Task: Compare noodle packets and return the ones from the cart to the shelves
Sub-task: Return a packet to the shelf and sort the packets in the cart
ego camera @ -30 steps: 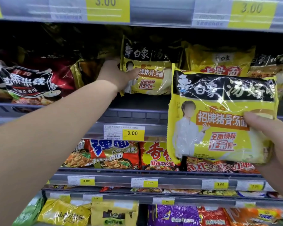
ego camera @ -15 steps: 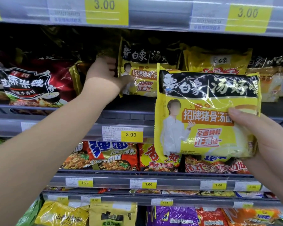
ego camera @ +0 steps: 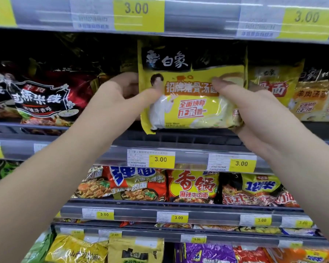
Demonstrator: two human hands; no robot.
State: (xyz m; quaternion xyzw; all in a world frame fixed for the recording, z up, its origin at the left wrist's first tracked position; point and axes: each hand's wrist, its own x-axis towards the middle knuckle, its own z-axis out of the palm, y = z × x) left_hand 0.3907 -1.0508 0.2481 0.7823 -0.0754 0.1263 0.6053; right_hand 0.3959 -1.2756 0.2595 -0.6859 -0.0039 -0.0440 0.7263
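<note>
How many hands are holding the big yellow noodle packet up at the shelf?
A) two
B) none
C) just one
A: the left hand holds the packet at its left edge with the thumb on the front, and the right hand grips its right end.

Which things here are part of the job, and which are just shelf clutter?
In the job: yellow noodle packet, held by left hand and right hand; shelf at its lower edge.
Just there: red-black packet to the left, price tag, yellow-red packet one shelf down.
</note>
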